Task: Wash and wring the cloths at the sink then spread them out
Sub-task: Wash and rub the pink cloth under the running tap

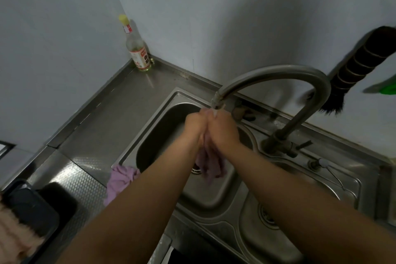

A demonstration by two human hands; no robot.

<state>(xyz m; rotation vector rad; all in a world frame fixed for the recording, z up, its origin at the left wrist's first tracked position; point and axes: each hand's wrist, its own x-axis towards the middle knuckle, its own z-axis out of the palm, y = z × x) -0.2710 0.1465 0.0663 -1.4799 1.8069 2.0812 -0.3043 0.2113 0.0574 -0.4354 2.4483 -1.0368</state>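
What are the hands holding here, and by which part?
Both hands, left hand and right hand, grip the purple cloth by its bunched upper end; the rest hangs below.

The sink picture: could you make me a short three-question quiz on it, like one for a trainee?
1. True or false: both hands, left hand and right hand, grip one purple cloth under the faucet.
2. Where does the second purple cloth lie? A) in the basin B) over the left rim of the sink C) on the faucet
3. Fill in: a bottle with a ____ cap stands in the counter corner.

Key: 1 true; 2 B; 3 yellow.
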